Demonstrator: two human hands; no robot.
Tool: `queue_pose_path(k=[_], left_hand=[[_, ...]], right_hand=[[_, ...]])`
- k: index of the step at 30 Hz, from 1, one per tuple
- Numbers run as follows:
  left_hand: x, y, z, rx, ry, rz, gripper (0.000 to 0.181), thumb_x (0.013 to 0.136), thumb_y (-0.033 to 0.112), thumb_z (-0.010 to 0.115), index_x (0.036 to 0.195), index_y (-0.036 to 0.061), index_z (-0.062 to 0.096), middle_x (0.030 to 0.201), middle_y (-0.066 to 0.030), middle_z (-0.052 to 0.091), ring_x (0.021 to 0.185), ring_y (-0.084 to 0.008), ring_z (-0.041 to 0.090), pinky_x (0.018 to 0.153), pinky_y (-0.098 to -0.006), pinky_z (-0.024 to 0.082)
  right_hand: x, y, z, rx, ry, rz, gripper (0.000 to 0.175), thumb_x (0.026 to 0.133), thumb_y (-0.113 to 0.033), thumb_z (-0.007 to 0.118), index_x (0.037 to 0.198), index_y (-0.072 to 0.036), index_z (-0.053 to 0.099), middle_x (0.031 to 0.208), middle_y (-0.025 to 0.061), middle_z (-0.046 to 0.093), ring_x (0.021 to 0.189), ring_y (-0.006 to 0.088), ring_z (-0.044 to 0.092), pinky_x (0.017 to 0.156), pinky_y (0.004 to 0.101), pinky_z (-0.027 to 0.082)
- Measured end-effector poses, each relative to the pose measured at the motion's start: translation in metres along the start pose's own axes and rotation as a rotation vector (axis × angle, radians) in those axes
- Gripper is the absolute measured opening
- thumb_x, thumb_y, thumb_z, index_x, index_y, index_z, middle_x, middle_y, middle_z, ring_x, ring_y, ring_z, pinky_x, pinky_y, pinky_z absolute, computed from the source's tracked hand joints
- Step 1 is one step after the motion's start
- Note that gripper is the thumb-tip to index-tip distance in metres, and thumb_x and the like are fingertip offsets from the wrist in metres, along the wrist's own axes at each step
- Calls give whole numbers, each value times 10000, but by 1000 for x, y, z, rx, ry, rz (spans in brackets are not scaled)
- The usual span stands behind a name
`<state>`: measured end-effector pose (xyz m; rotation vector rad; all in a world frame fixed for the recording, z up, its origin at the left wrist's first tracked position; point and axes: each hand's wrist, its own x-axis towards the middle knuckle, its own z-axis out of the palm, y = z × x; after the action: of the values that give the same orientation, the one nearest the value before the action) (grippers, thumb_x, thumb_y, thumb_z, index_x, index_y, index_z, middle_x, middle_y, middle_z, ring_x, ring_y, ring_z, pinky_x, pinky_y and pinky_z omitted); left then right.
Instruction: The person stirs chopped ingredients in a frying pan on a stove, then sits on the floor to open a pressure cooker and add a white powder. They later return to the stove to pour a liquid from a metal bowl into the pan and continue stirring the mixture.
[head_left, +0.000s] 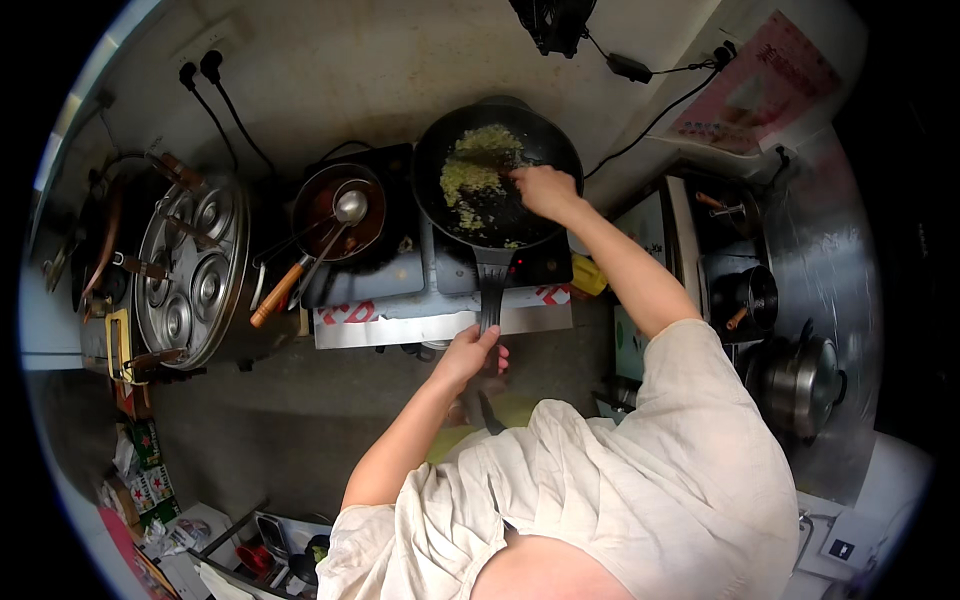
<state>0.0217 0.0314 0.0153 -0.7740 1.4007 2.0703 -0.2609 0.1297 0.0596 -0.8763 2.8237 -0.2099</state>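
A black frying pan (450, 127) rests on a cooktop (536, 276), with chopped pale green food (469, 176) spread over its left half. My left hand (472, 352) is closed around the pan's black handle (492, 289), near its end. Over the right side of the pan, my right hand (544, 193) grips a dark utensil that reaches into the food; most of it is hard to make out. Left of the pan, a saucepan (300, 214) with a wooden handle (279, 296) holds reddish-brown liquid, and a metal ladle (350, 208) and a strainer rest in it.
A large steel pot with several round lidded inserts (180, 262) stands at the left. At the right are small pans (761, 298) and a lidded steel pot (810, 386). A yellow object (589, 275) sits beside the cooktop, near my right forearm. Cables hang along the wall.
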Motion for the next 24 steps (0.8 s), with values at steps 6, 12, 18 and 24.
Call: queue_pose_path(k=[6, 12, 18, 24], left_hand=[[3, -5, -7, -24, -9, 13, 303, 983, 310, 509, 1036, 11, 498, 844, -96, 644, 681, -163, 641, 594, -295, 538], [3, 1, -1, -12, -33, 6, 307, 983, 309, 510, 1017, 4, 494, 843, -102, 641, 681, -165, 644, 594, -295, 539], [4, -2, -5, -26, -38, -2, 303, 982, 301, 515, 1010, 1, 487, 835, -106, 638, 677, -175, 644, 591, -299, 540], [-3, 3, -1, -32, -26, -13, 303, 985, 291, 507, 1010, -10, 527, 852, -106, 651, 693, -170, 646, 605, -279, 522]], right_hand=[[-51, -2, -53, -193, -177, -7, 295, 814, -158, 565, 1074, -201, 696, 980, 138, 684, 944, 299, 659, 770, 437, 522], [-19, 9, -16, -47, -69, 67, 300, 839, -163, 538, 1100, -182, 685, 1023, 174, 672, 959, 337, 653, 794, 440, 523], [-82, 0, -91, -131, -278, -27, 308, 865, -183, 515, 1122, -181, 685, 990, 147, 686, 983, 322, 644, 830, 446, 506], [-68, -9, -71, -135, -209, 3, 286, 832, -138, 481, 1023, -148, 695, 1001, 174, 676, 964, 354, 643, 806, 454, 510]])
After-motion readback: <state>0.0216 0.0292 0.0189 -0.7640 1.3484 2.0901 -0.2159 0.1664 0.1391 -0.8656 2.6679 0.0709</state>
